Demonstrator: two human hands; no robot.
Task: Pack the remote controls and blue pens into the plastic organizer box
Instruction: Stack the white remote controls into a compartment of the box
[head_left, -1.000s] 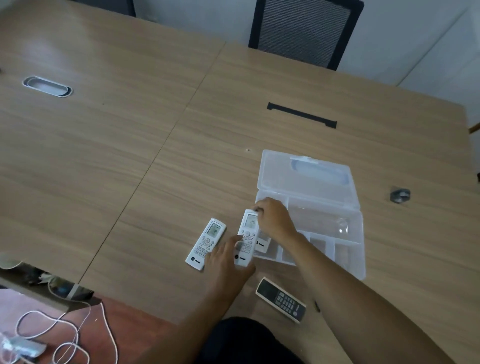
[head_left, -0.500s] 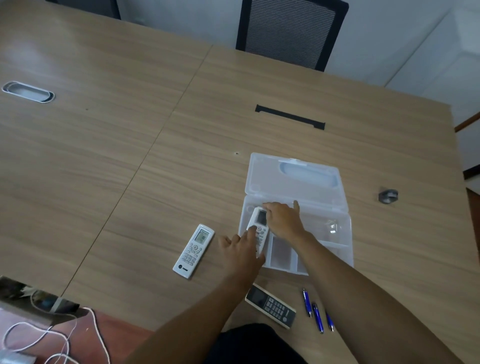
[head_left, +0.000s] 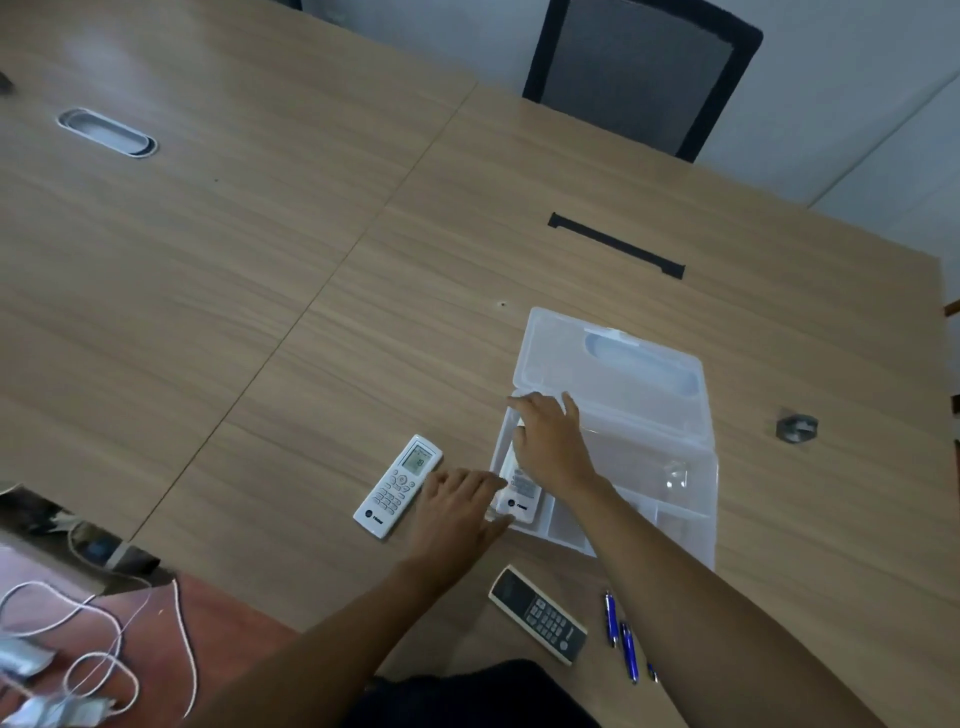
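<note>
Laying a white remote (head_left: 519, 493) into the left end of the clear organizer box (head_left: 649, 467), the right hand (head_left: 550, 447) rests flat over it, fingers loosely spread, gripping nothing.

The left hand (head_left: 457, 512) sits open at the box's near-left corner, fingertips by the remote's lower end. A second white remote (head_left: 398, 486) lies just left on the table (head_left: 260, 312); a dark remote (head_left: 537, 614) and blue pens (head_left: 621, 631) lie by the near edge.

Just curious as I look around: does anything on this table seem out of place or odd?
Nothing looks spilled or broken. The one stray is a small grey metallic object lying alone on the wooden table, right of the clear plastic organizer box; what it is, I cannot tell.
</note>
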